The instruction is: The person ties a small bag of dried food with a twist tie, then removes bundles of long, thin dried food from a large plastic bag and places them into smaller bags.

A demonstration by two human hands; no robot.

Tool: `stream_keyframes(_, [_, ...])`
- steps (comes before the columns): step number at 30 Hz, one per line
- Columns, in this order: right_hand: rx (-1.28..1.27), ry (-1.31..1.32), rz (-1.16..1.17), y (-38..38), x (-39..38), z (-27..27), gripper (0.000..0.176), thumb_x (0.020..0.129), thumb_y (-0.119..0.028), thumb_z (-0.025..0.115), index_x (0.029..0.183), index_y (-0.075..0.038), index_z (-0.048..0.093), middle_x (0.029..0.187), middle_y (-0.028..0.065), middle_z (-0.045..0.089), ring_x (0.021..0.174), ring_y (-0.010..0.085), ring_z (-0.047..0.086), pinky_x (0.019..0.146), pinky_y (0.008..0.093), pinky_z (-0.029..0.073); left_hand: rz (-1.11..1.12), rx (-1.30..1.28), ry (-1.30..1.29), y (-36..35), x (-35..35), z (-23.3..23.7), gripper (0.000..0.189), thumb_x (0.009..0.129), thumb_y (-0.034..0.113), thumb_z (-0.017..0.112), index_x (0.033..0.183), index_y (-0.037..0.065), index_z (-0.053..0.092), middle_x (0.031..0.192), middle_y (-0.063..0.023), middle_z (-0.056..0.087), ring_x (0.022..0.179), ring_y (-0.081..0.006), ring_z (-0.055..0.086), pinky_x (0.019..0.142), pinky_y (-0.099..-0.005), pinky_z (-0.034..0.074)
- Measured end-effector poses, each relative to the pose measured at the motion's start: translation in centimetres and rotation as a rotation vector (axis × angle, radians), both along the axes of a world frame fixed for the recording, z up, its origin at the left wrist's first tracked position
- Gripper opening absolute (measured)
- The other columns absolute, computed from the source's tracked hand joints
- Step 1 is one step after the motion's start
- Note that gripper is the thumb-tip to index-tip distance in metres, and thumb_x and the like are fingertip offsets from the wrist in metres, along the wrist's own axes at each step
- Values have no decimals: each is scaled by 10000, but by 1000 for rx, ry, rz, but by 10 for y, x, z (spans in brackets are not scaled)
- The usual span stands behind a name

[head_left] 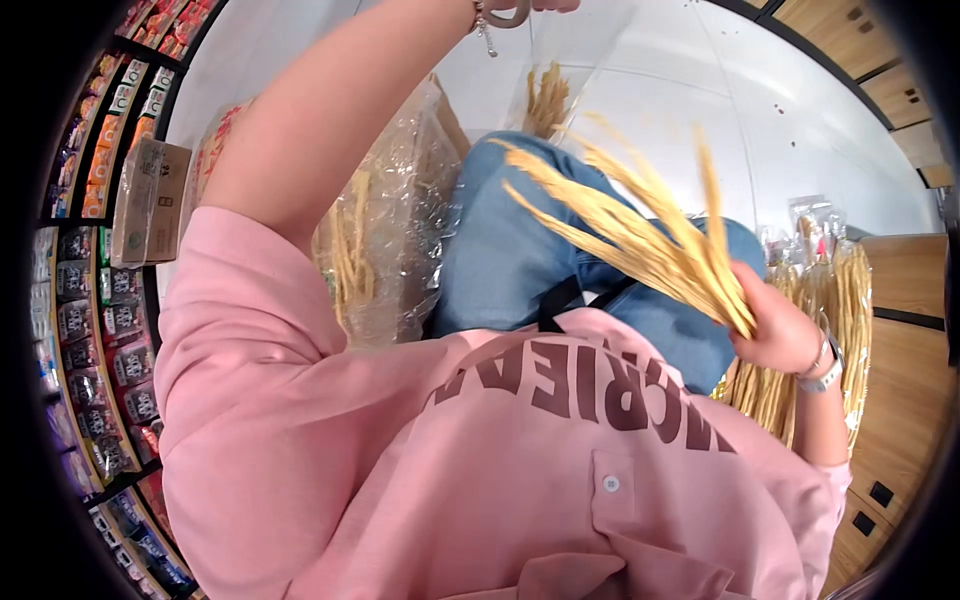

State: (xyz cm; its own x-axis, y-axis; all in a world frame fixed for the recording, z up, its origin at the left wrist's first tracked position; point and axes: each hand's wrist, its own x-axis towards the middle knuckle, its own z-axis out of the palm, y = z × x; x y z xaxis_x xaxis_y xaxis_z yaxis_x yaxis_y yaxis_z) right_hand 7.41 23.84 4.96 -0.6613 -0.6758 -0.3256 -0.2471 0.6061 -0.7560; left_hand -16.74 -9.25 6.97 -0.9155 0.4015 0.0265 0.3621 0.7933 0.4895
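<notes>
A loose bunch of dried bean curd sticks (pixel 640 235), long, yellow and wrinkled, fans out over my lap. Its lower ends are gripped in my right hand (pixel 780 322), closed around them. My left hand (pixel 555 5) is at the top edge, mostly cut off by the frame. Its visible fingers look curled at the upper part of a clear plastic bag (pixel 585 50), though the grip itself is barely seen. More sticks (pixel 546 102) stand in the bottom of that bag, beyond my knees. A bracelet and a greyish band circle my left wrist.
To the left of my legs stands a plastic-lined carton (pixel 400 200) with more sticks inside. Filled clear packs of sticks (pixel 850 330) lie at my right, beside wooden cabinets (pixel 905 400). Shelves of packaged snacks (pixel 100 340) and a small cardboard box (pixel 152 203) are on the far left.
</notes>
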Motion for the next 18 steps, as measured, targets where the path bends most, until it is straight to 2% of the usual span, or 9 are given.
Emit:
stream_keyframes(1, [-3, -32, -16, 16, 5, 7, 715, 651, 117, 520, 1321, -22, 315, 906, 122, 602, 834, 225, 616, 726, 317, 492, -2, -11, 17, 0, -5, 0, 646, 653, 17, 532, 1285, -68, 433, 1289, -231, 479, 1209, -281, 471, 997, -273, 374])
stream_keyframes(3, [-173, -287, -246, 48, 17, 21, 691, 664, 124, 520, 1315, -4, 325, 974, 81, 570, 875, 152, 581, 750, 280, 494, 21, 22, -3, 2, -7, 2, 660, 643, 29, 542, 1288, -63, 434, 1264, -225, 507, 1157, -262, 519, 948, -269, 414])
stream_keyframes(5, [-312, -259, -424, 79, 24, 30, 708, 670, 67, 585, 1320, -8, 316, 1003, 96, 553, 876, 151, 572, 716, 272, 501, 7, 91, -6, 11, -6, 0, 664, 637, 38, 549, 1283, -64, 440, 1189, -228, 559, 1066, -248, 572, 878, -273, 452])
stream_keyframes(9, [-549, 235, -648, 59, -13, 59, 594, 739, -100, 657, 1258, 1, 385, 986, 121, 588, 789, 182, 587, 692, 279, 512, 2, 127, -97, 55, 18, 18, 670, 629, 50, 561, 1279, -64, 446, 1017, -226, 638, 892, -231, 636, 747, -282, 497])
stream_keyframes(10, [-722, 298, -709, 41, -29, 68, 539, 756, -86, 640, 1232, 16, 409, 994, 126, 594, 775, 184, 590, 694, 279, 511, 24, 147, -108, 68, 18, 16, 684, 619, 53, 567, 1283, -60, 444, 901, -201, 661, 785, -229, 638, 681, -299, 499])
stream_keyframes(13, [-1119, 461, -793, -16, -80, 89, 366, 809, -81, 601, 1133, 57, 500, 945, 129, 623, 791, 183, 607, 736, 296, 517, 2, 204, 87, 93, 15, 2, 704, 611, 58, 568, 1295, -44, 439, 862, -171, 655, 719, -208, 609, 637, -310, 484])
stream_keyframes(15, [-896, 862, -508, 19, -151, 61, 274, 871, -101, 542, 1112, 27, 578, 993, 134, 594, 827, 202, 621, 825, 327, 503, 16, 223, 48, 104, 16, -5, 705, 618, 58, 576, 1304, -25, 439, 838, -140, 648, 681, -177, 581, 617, -291, 473])
stream_keyframes(17, [-1290, 572, -763, -59, -153, 79, 287, 803, 4, 587, 1087, 6, 542, 799, 55, 611, 617, 100, 540, 554, 218, 443, 21, 262, -100, 109, 31, -2, 727, 647, 74, 600, 1341, -7, 400, 753, -67, 631, 582, -117, 528, 568, -262, 455])
stream_keyframes(18, [-1389, 625, -758, -75, -161, 75, 322, 779, 27, 605, 1090, 0, 522, 831, 67, 612, 645, 121, 560, 575, 229, 459, 36, 284, -52, 115, 53, 13, 728, 635, 79, 629, 1322, -29, 415, 713, -71, 623, 576, -122, 545, 575, -261, 464])
